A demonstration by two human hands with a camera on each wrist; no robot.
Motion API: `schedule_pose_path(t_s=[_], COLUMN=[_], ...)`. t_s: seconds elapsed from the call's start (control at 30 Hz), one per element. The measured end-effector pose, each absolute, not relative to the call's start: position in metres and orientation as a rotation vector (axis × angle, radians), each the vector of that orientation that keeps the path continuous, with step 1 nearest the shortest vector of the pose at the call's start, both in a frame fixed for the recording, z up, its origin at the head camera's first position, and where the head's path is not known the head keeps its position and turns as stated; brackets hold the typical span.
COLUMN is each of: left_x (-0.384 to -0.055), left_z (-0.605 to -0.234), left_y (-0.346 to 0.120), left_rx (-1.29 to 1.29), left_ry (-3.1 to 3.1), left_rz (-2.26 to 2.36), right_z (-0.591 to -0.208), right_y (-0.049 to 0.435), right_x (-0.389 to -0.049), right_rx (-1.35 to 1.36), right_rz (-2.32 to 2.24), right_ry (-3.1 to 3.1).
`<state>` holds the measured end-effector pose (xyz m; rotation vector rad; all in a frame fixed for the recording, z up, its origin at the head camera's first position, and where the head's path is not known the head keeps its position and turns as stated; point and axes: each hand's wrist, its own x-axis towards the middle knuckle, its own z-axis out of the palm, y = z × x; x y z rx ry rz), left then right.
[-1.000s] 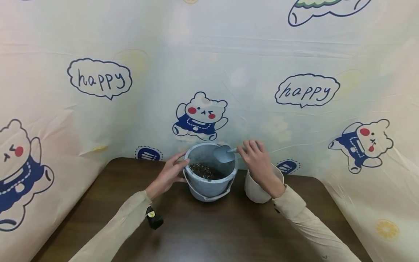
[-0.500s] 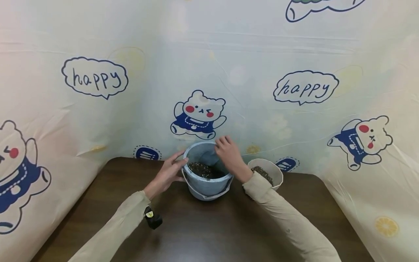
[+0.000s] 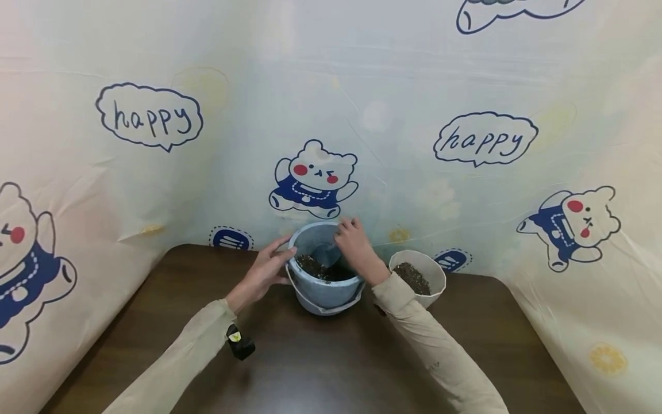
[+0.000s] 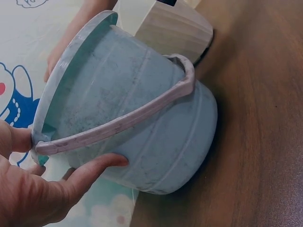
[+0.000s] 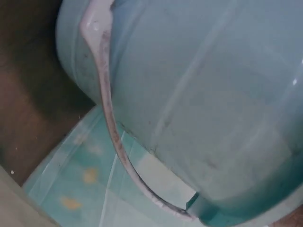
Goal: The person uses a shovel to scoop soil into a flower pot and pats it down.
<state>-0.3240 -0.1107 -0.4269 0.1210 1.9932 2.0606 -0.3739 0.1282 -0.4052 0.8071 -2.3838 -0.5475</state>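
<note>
A light blue bucket (image 3: 326, 294) with dark soil (image 3: 312, 266) inside stands near the table's back edge. My left hand (image 3: 264, 269) grips its left side at the rim. In the left wrist view, the fingers of that hand (image 4: 28, 189) are at the rim by the end of the pale bail handle (image 4: 113, 124), which hangs down the side. My right hand (image 3: 357, 246) holds a small blue trowel over the bucket's right rim. The trowel's blade (image 3: 327, 253) is down inside at the soil, its handle hidden by the hand. Only the bucket's wall (image 5: 189, 71) and bail show in the right wrist view.
Just right of the bucket stands a white faceted pot (image 3: 432, 294) with brown soil (image 3: 412, 278) in it, close to my right sleeve (image 3: 414, 313). The dark wooden table (image 3: 289, 368) ends at a printed cloth backdrop (image 3: 383, 172) behind and at both sides.
My right hand has moved left from above the white pot to the bucket, lowering the trowel into it. The pot's soil has come into view. My left hand stays on the bucket.
</note>
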Motion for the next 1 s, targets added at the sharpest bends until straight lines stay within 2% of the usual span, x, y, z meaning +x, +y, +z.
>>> schedule_pose_path(t_s=[0.47, 0.73, 1.0], left_x=[-0.322, -0.324, -0.323], left_z=[-0.434, -0.431, -0.430], left_y=[-0.113, -0.111, -0.107], left_rx=[0.111, 0.105, 0.065], left_ry=[2.003, 1.992, 1.994], left_rz=[2.070, 2.087, 2.110], right_z=[-0.413, -0.400, -0.385], right_y=[0.137, 0.136, 0.143], right_x=[-0.373, -0.377, -0.383], right_rx=[1.000, 0.992, 1.102], right_rz=[-0.283, -0.203, -0.104], right_ry=[-2.576, -2.730, -2.859])
